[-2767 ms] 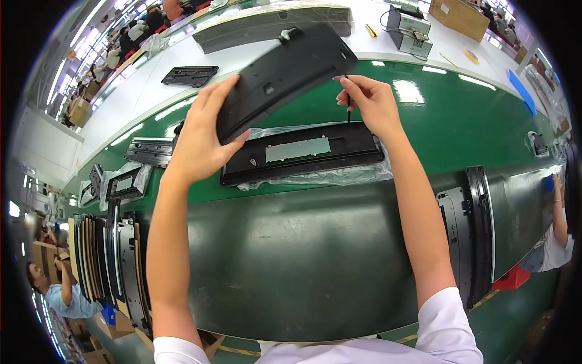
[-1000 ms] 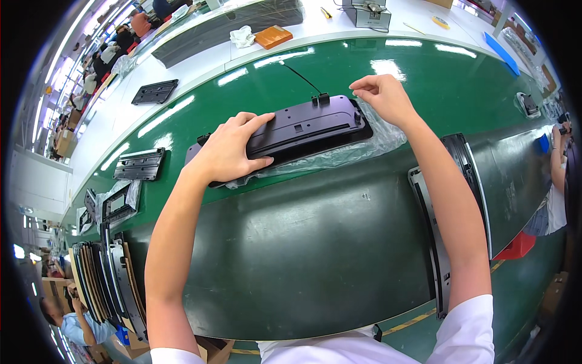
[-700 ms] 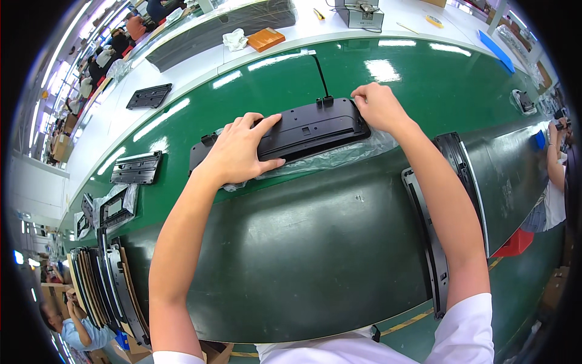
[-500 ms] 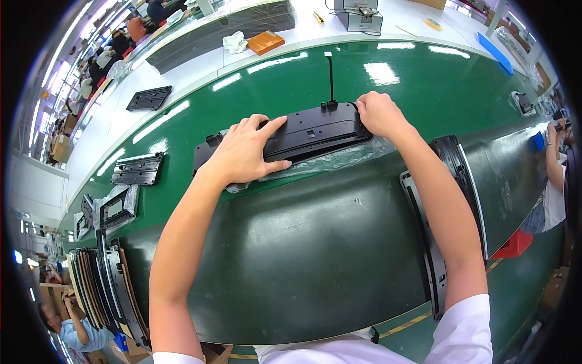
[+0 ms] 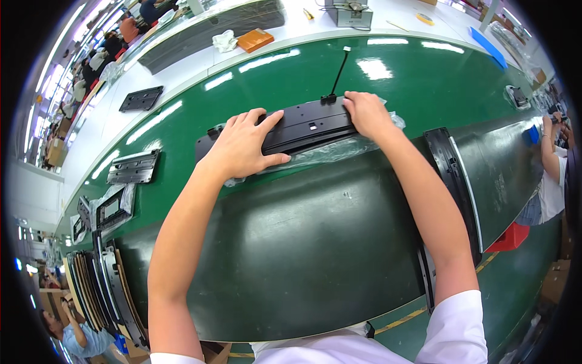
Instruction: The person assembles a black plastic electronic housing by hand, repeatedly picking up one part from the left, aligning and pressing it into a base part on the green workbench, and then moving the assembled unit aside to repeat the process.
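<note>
Left hand (image 5: 245,148) flat, palm down, fingers spread, pressing on left half of black keyboard (image 5: 303,126). Right hand (image 5: 367,114) palm down on right end of same keyboard, fingers curled over far edge. Hands apart, one at each end, neither closed around anything, both pressing on top. Keyboard underside up, lying between hands on clear plastic bag (image 5: 330,151) spread over green conveyor belt (image 5: 254,79). Long axis running left-right across view, right end tilted slightly farther away than left. Thin black cable (image 5: 338,71) leaving far edge just left of right hand, running straight away toward far side of belt, small pale plug at tip. Bag sticking out on near side under both hands and past right hand. Large dark curved panel (image 5: 303,242) just nearer than hands, under both forearms. Black frame piece (image 5: 451,176) standing on edge right of right forearm. Far left of left hand: grey bracket plate (image 5: 133,168) on belt, black plate (image 5: 140,98) on white bench beyond. Beyond hands on far bench: orange box (image 5: 254,40), crumpled white cloth (image 5: 224,41). Stack of panels (image 5: 103,285) near-left of left elbow. Another person's arm (image 5: 548,155) at far right edge.
</note>
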`<state>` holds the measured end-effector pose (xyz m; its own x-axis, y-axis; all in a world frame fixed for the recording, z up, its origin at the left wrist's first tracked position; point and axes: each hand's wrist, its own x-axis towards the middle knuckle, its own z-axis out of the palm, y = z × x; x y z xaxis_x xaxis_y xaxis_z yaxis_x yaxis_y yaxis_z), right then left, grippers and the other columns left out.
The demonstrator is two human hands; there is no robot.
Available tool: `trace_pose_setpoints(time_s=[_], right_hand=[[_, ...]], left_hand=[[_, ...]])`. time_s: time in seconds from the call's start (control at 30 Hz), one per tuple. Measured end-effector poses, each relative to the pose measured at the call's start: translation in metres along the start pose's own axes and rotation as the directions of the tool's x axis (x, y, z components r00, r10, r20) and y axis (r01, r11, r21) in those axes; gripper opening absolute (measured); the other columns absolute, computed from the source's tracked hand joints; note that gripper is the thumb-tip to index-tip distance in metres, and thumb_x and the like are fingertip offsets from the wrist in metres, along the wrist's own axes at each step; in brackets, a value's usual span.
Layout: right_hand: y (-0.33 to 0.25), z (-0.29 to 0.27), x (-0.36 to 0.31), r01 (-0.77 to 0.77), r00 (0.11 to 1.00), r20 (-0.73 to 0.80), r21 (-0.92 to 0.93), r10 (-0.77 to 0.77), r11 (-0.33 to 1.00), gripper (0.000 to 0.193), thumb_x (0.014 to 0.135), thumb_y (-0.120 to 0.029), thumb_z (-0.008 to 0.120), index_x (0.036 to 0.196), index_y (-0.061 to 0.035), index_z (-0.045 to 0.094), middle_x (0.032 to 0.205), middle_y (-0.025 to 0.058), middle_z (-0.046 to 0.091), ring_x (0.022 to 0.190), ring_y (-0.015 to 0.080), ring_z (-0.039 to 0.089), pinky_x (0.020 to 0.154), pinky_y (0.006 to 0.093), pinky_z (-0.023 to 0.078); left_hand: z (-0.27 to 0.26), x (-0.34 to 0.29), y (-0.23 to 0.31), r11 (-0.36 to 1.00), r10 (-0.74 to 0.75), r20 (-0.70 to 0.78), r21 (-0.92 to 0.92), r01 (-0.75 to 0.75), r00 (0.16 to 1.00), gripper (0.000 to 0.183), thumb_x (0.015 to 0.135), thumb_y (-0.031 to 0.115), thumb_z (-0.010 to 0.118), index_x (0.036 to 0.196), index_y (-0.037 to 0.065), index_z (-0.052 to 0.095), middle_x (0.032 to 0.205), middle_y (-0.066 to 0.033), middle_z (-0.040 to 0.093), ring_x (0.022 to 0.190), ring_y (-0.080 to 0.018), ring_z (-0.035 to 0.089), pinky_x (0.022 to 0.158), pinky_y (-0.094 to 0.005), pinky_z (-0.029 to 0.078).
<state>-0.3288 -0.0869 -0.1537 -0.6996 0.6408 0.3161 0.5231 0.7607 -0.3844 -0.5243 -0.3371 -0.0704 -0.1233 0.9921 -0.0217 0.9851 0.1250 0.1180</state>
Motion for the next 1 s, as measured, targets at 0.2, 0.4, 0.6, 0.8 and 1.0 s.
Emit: trace_pose_setpoints(time_s=[0.2, 0.4, 0.6, 0.8, 1.0], right_hand=[[-0.002, -0.011, 0.010, 0.018, 0.999, 0.048, 0.009, -0.018, 1.000, 0.029, 0.102, -0.025, 0.059, 0.104, -0.0008, 0.075, 0.104, 0.0271, 0.072, 0.102, 0.0480, 0.068, 0.094, 0.0532, 0.054], [-0.003, -0.024, 0.034, 0.020, 0.955, 0.297, -0.090, 0.008, 0.996, 0.028, 0.102, -0.028, 0.061, 0.105, -0.0058, 0.078, 0.104, 0.0263, 0.074, 0.102, 0.0458, 0.069, 0.094, 0.0499, 0.055], [-0.016, -0.044, 0.058, -0.057, 0.856, 0.493, -0.206, 0.154, 0.977, 0.031, 0.101, -0.030, 0.061, 0.103, -0.0047, 0.079, 0.091, 0.0214, 0.075, 0.080, 0.0352, 0.072, 0.075, 0.0451, 0.060], [-0.010, -0.049, 0.071, -0.025, 0.817, 0.550, -0.264, 0.172, 0.964, 0.030, 0.099, -0.030, 0.063, 0.100, -0.0057, 0.079, 0.091, 0.0185, 0.075, 0.082, 0.0344, 0.072, 0.077, 0.0444, 0.059], [-0.022, -0.056, 0.077, 0.021, 0.785, 0.589, -0.336, 0.193, 0.942, 0.031, 0.099, -0.031, 0.065, 0.094, -0.0034, 0.078, 0.086, 0.0196, 0.071, 0.084, 0.0350, 0.066, 0.082, 0.0463, 0.053]], left_hand=[[-0.003, -0.066, -0.039, 0.987, -0.098, -0.239, 0.100, 0.125, 0.966, 0.068, 0.085, 0.044, 0.080, 0.142, 0.012, 0.061, 0.148, -0.0188, 0.055, 0.131, -0.0413, 0.055, 0.111, -0.0482, 0.044], [0.018, -0.098, -0.069, 0.978, -0.207, -0.398, -0.118, 0.174, 0.894, 0.037, 0.098, 0.028, 0.070, 0.127, 0.005, 0.070, 0.132, -0.0194, 0.068, 0.111, -0.0390, 0.069, 0.097, -0.0416, 0.054], [0.017, -0.089, -0.071, 0.935, -0.270, -0.414, -0.329, 0.134, 0.869, 0.034, 0.099, 0.029, 0.068, 0.121, 0.002, 0.073, 0.109, -0.0200, 0.075, 0.101, -0.0371, 0.072, 0.090, -0.0382, 0.054], [0.006, -0.081, -0.067, 0.877, -0.350, -0.315, -0.442, 0.190, 0.882, 0.036, 0.101, 0.033, 0.066, 0.118, 0.002, 0.075, 0.097, -0.0201, 0.076, 0.085, -0.0308, 0.073, 0.081, -0.0355, 0.054], [0.009, -0.081, -0.074, 0.878, -0.340, -0.325, -0.446, 0.174, 0.882, 0.039, 0.100, 0.037, 0.067, 0.118, 0.002, 0.075, 0.094, -0.0209, 0.076, 0.079, -0.0290, 0.072, 0.079, -0.0354, 0.054]])
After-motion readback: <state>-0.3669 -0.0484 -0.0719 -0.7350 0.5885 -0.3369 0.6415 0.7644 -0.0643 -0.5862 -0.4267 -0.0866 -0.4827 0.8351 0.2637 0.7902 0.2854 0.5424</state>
